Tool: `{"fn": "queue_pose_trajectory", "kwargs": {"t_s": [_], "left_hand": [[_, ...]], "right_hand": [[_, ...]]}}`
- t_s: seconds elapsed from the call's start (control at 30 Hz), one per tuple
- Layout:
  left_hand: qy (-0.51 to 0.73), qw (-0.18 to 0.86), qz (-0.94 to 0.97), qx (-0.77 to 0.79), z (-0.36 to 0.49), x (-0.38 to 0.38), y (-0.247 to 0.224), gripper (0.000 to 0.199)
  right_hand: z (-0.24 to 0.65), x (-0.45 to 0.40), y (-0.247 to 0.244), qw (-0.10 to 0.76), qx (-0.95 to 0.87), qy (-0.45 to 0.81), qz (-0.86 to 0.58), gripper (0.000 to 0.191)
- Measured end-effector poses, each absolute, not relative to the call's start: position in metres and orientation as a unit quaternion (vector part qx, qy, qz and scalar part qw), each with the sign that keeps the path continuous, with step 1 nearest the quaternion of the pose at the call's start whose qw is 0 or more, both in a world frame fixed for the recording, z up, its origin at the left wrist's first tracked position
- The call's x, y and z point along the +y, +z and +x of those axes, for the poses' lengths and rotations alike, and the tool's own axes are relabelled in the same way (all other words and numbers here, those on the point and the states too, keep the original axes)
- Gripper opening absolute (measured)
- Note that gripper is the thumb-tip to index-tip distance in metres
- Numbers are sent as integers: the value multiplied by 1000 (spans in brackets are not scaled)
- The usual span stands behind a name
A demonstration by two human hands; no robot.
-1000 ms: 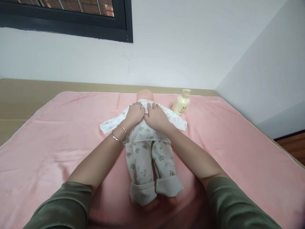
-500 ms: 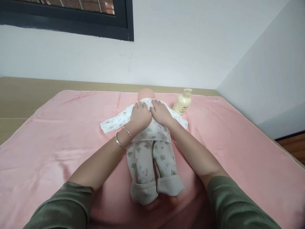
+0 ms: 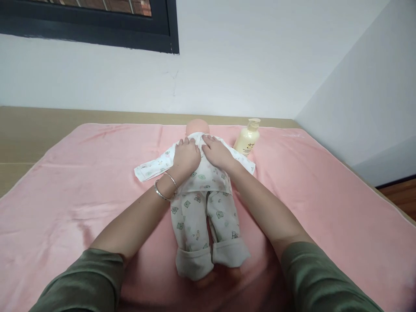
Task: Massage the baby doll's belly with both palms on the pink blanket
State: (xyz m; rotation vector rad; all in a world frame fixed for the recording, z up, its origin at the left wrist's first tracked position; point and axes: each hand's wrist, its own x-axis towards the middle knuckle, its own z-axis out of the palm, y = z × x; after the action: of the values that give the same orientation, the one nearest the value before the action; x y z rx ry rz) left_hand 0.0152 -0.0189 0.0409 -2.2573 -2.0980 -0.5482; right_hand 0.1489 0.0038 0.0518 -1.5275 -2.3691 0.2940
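Note:
A baby doll (image 3: 197, 126) lies on a pink sheet, its head toward the wall and its feet toward me. It wears a white printed top (image 3: 208, 177) and matching pants (image 3: 195, 221) with turned-up cuffs. My left hand (image 3: 187, 157) rests flat on the left side of the upper top, two silver bangles at its wrist. On the right side of the top lies my right hand (image 3: 217, 151), fingers stretched out. A strip of cloth shows between the hands. Neither hand grips anything. The doll's arms are hidden inside the spread sleeves.
A cream pump bottle (image 3: 247, 138) stands beside the doll's right-hand sleeve. The pink sheet (image 3: 74, 195) covers a pale wooden surface (image 3: 19, 130). Behind rises a white wall (image 3: 234, 60) with a dark window frame (image 3: 173, 30); another wall angles in at the right.
My hands have moved slightly apart, the left one shifting left, so more of the top shows between them. The whole view has shifted a little.

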Motion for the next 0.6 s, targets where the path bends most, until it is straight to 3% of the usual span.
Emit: {"fn": "queue_pose_trajectory", "kwargs": {"t_s": [0.27,0.53,0.6], "left_hand": [[-148,27,-779,-609,19,-27,45,37],[-182,-86,-701,-684,-6,-6,50,41],[-171,-66,-712,-678,-5,-8,50,41]], "right_hand": [[147,4,49,146,-818,62,-553,59],[131,-28,58,134,-837,24,-531,49],[132,-27,59,137,-831,44,-537,46]]}}
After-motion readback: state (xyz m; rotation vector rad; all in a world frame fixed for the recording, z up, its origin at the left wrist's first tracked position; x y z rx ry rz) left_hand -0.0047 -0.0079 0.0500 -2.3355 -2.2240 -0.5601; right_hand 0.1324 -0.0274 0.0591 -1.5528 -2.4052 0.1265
